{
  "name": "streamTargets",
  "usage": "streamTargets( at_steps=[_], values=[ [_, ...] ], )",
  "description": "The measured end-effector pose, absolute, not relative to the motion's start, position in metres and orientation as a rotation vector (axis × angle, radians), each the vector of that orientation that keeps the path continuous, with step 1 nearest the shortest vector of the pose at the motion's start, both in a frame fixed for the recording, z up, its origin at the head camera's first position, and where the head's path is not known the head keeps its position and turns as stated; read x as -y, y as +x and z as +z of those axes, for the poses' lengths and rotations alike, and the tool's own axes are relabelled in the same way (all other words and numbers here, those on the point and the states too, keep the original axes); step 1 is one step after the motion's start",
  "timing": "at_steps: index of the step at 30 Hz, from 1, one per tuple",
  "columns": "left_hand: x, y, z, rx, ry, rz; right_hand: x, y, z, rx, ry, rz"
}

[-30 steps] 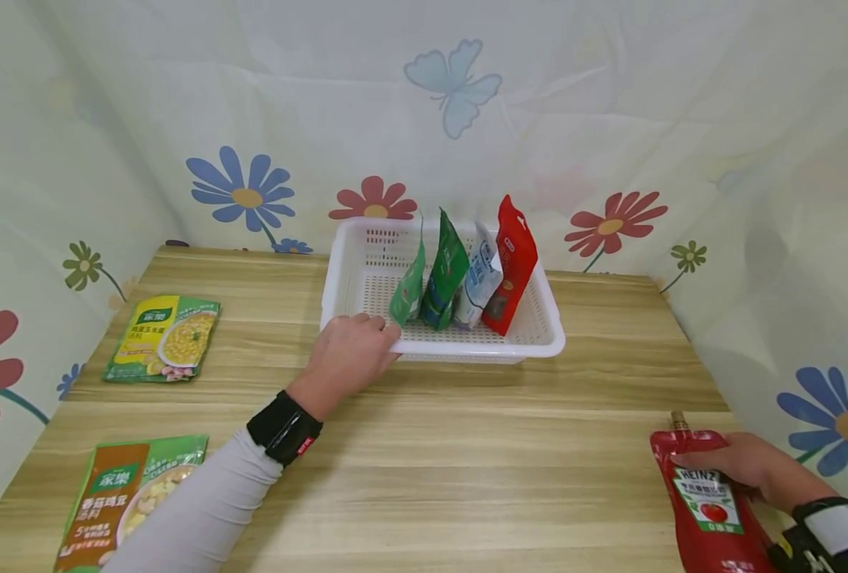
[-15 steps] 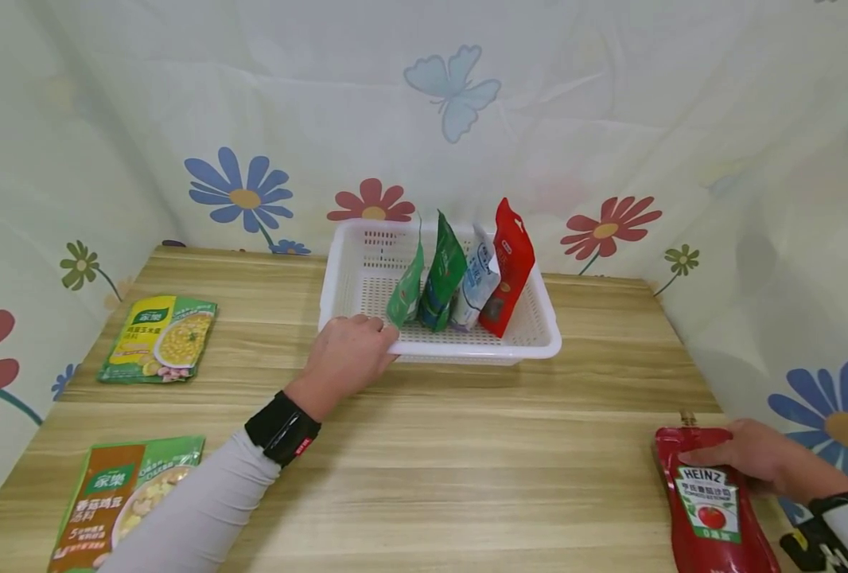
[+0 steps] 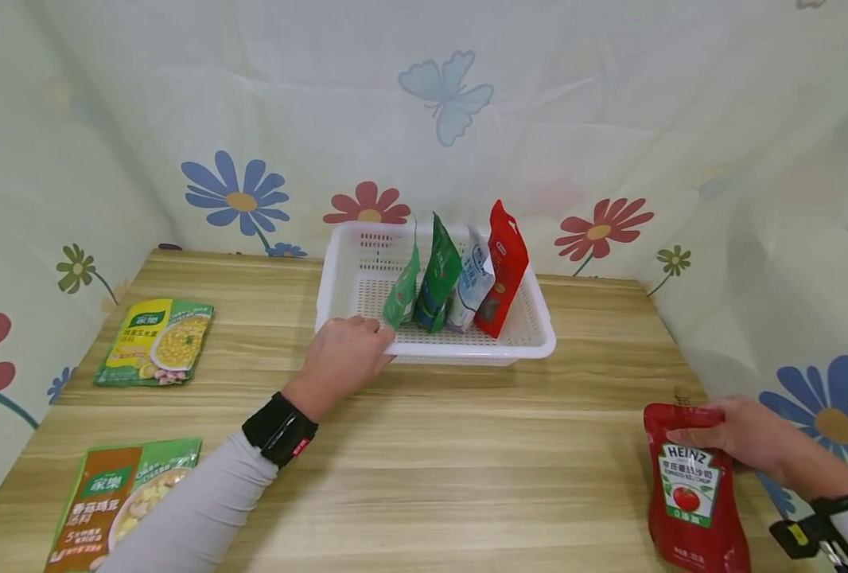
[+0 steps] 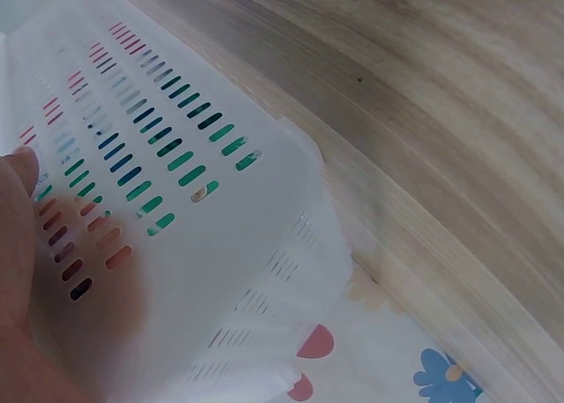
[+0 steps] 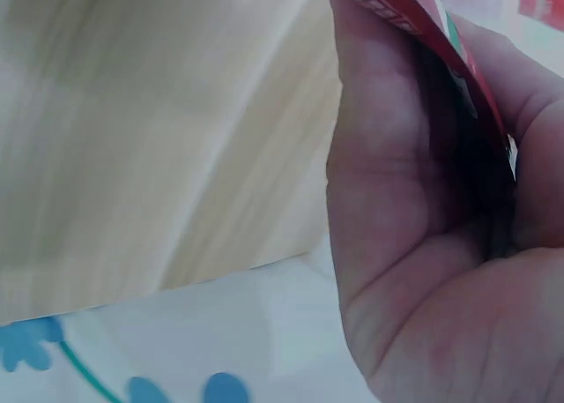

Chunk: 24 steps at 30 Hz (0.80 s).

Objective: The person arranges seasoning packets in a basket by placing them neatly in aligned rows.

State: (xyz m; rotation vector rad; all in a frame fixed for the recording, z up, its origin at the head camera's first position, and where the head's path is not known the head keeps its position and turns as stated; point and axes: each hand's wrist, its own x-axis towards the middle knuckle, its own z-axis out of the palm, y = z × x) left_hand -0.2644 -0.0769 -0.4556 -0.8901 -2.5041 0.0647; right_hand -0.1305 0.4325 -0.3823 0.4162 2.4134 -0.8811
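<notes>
Right hand: clamped on top of red Heinz ketchup pouch, thumb across front below the spout, fingers behind. Right wrist view confirms: pouch edge pinched between palm and curled fingers. Pouch hanging down from the grip, label facing up toward the head camera, lower end over near right edge of worktop. Cannot tell whether bottom touches the wood. Black-and-white wrist strap just behind the hand.

Left hand: fingers curled over near rim of white basket, at its front-left corner, knuckles up. Left wrist view: fingertip pressed against slotted basket wall, basket sitting flat on the wood. Black wristband and grey sleeve trailing back toward the near edge.

Just beyond left-hand fingers, inside basket: four pouches standing on edge, leaning left, packed side by side. Nearest the hand, thin green pouch; next, dark green pouch; then white-blue pouch; farthest, red pouch. Left half of basket floor bare.

Well left of left hand, flat on worktop: green-yellow corn soup packet. Nearer, beside the sleeve: brown-green soup packet, partly cut by frame edge.

Behind and around everything: floral cloth backdrop.
</notes>
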Motion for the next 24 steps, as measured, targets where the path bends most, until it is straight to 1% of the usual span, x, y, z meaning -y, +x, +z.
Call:
streamTargets(
  at_steps=[12, 24],
  values=[
    [0.076, -0.265, -0.457, 2.503, -0.887, 0.052, -0.399, -0.137, -0.345, -2.526, 0.348, -0.83],
    [0.076, -0.264, -0.455, 2.525, -0.882, 0.049, -0.366, -0.139, -0.33, -2.646, 0.249, -0.854]
  ],
)
